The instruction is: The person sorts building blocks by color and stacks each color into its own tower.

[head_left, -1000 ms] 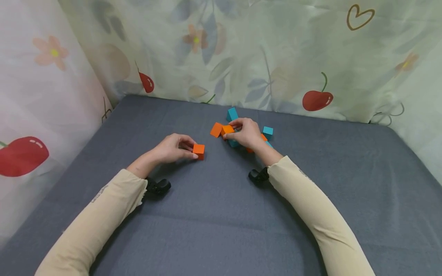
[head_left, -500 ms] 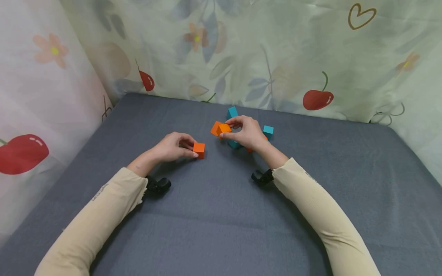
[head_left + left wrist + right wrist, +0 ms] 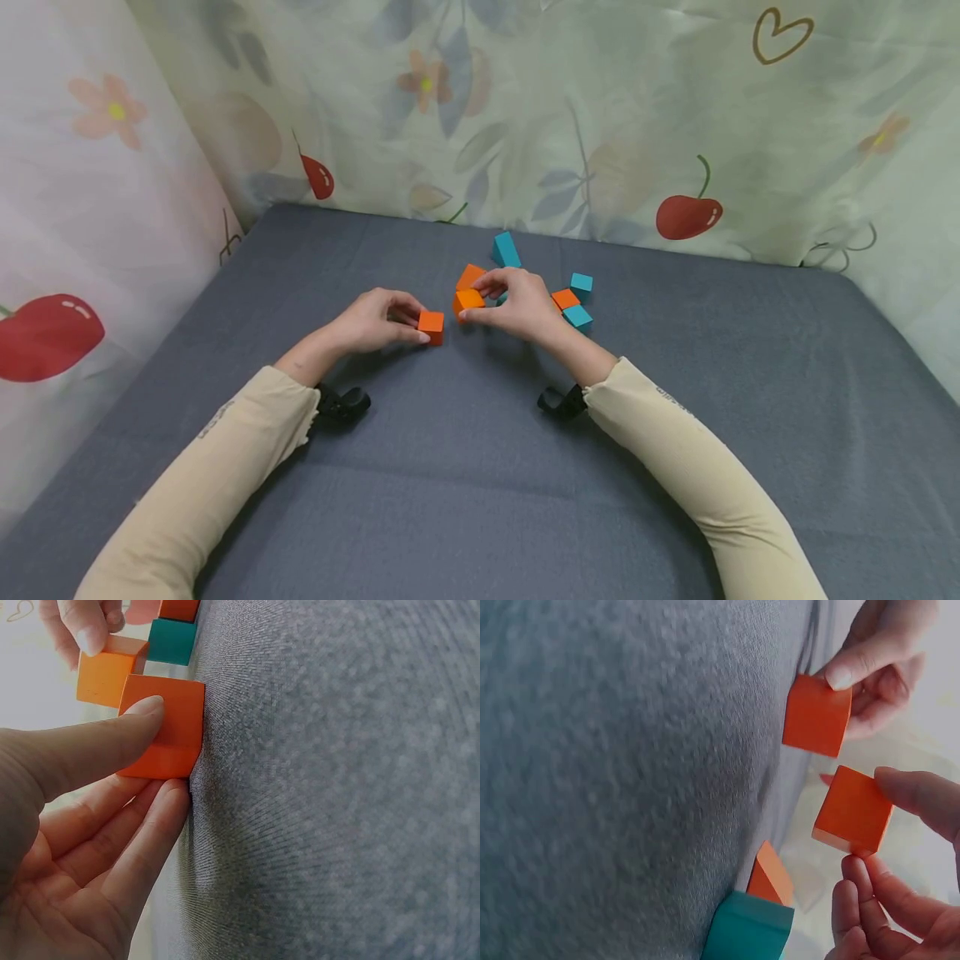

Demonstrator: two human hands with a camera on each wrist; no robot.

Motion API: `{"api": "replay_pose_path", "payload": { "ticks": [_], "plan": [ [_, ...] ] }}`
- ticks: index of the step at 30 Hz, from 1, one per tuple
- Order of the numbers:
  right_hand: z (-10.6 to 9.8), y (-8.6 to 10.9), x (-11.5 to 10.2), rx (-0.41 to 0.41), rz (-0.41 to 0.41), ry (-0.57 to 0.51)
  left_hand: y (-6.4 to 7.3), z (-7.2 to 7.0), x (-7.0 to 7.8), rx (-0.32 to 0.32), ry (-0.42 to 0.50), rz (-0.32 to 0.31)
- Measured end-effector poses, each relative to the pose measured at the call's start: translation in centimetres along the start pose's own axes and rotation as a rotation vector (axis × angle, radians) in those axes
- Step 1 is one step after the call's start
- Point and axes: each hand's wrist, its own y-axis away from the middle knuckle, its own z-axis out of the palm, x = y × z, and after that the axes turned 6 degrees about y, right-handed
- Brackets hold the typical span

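Now, nearest is an orange cube, sitting on the grey cloth. The left hand pinches it with thumb and fingers, maybe so it can't slide. Just right of the cube, the right hand grips a lighter orange block by its sides, up off the cloth, perhaps so its bottom is free. A bit farther than the cube, another orange block peeks out behind. The right hand gets in the way and mostly hides a blue block. Well right of the cube are a blue cube, a flat-looking orange piece and another blue piece. Far past the cube is a wedge-like blue block, then the cherry-print curtain.
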Motion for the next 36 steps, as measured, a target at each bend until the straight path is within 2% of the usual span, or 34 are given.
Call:
{"api": "replay_pose_path", "payload": {
  "ticks": [9, 15, 28, 36],
  "plan": [
    [0.9, 0.6, -0.5, -0.033, -0.035, 0.012, 0.1, 0.1, 0.2, -0.002, 0.010, 0.000],
    [1.6, 0.7, -0.8, -0.078, -0.001, 0.031, 0.1, 0.1, 0.1, -0.004, 0.016, 0.003],
    [2.1, 0.4, -1.5, -0.095, 0.046, 0.085, 0.2, 0.0, 0.2, 0.016, 0.019, 0.005],
    [2.1, 0.5, -1.6, -0.094, 0.076, 0.029, 0.1, 0.0, 0.3, 0.010, 0.030, -0.009]
  ]
}}
